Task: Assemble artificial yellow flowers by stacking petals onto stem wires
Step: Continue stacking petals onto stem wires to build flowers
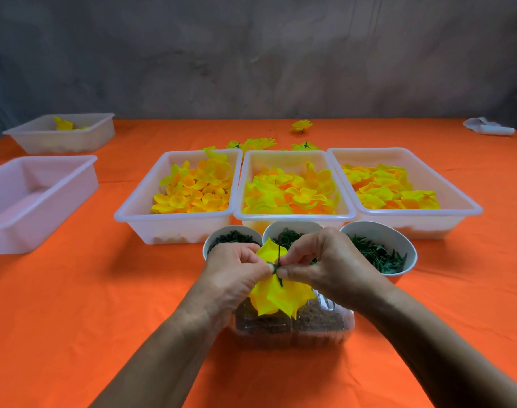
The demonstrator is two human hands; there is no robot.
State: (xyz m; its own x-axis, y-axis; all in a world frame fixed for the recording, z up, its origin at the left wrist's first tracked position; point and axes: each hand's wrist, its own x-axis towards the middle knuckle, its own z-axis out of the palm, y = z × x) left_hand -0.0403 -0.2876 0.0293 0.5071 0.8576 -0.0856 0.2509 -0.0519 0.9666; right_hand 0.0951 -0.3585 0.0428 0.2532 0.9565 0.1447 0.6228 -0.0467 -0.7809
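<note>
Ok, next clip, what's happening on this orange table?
A person is putting together a yellow flower over a clear container of brown bits. The left hand holds the petals while the right hand pinches the green stem wire poking through their middle. Behind sit three small cups of green parts and three white trays of loose yellow petals. A few finished flowers lie farther back on the table.
</note>
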